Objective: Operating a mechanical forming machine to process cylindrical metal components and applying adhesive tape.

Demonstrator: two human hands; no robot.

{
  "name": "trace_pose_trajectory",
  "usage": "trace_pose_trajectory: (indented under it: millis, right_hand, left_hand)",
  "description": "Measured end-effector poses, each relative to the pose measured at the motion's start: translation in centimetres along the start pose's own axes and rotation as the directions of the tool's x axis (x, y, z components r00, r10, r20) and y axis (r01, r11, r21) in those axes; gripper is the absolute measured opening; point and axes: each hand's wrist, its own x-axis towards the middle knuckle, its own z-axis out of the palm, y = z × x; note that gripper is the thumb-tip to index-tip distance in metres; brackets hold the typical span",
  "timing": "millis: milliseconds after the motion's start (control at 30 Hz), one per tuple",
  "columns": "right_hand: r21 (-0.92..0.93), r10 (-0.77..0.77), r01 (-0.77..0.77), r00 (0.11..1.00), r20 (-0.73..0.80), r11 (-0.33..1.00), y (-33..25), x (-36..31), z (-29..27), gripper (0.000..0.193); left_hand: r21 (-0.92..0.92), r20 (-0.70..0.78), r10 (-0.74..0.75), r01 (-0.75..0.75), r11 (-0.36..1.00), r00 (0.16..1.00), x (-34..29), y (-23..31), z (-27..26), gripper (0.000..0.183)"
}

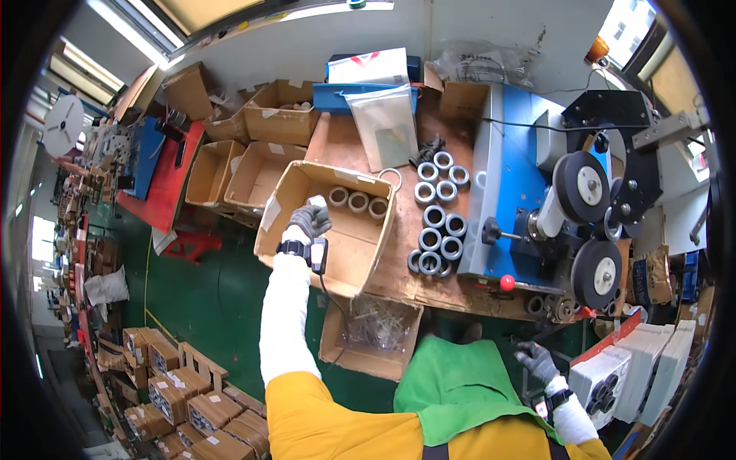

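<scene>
My left hand (pixel 310 221), in a grey glove, reaches over the left side of an open cardboard box (pixel 330 268) on the bench. Its fingers are closed on a pale grey piece, which looks like a metal ring (pixel 317 201) seen edge-on. Beside it, a row of three metal rings (pixel 358 202) lies in the box. My right hand (pixel 538 363), gloved too, hangs low at the right, below the bench edge. Its fingers are loosely bent and apart, with nothing visible in them. Several grey rings (pixel 434 216) stand grouped on the bench right of the box.
A blue machine (pixel 502 192) with two black wheels (pixel 581 188) occupies the right of the bench. Cardboard boxes (pixel 264 172) line the left; another (pixel 399 360), holding clear plastic, sits below the bench edge. A plastic bag (pixel 381 130) lies behind. Stacked cartons (pixel 211 410) stand at lower left.
</scene>
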Motion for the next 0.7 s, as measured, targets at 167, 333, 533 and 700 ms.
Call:
trace_pose_trajectory:
  millis: [167,333,533,700]
  right_hand:
    - [0.002,0.302,-0.302,0.953,-0.012,0.953,2.2,-2.9,0.6,0.027]
    - [0.173,0.504,-0.501,0.863,0.033,0.848,3.6,-2.5,0.2,0.023]
    - [0.314,0.572,-0.548,0.82,0.018,0.776,10.3,-6.2,2.1,0.019]
    - [0.059,0.395,-0.394,0.918,-0.016,0.917,8.0,-7.1,0.5,0.035]
  left_hand:
    - [0.312,0.0,0.068,-0.065,0.948,0.998,9.2,-0.6,-0.6,0.02]
    - [0.669,-0.211,0.441,-0.2,0.716,0.872,23.0,-4.9,-9.6,0.026]
    - [0.675,0.118,0.505,-0.442,0.59,0.855,17.0,-3.6,-1.9,0.049]
    - [0.454,0.292,0.31,-0.416,0.788,0.905,13.1,-3.0,-1.0,0.05]
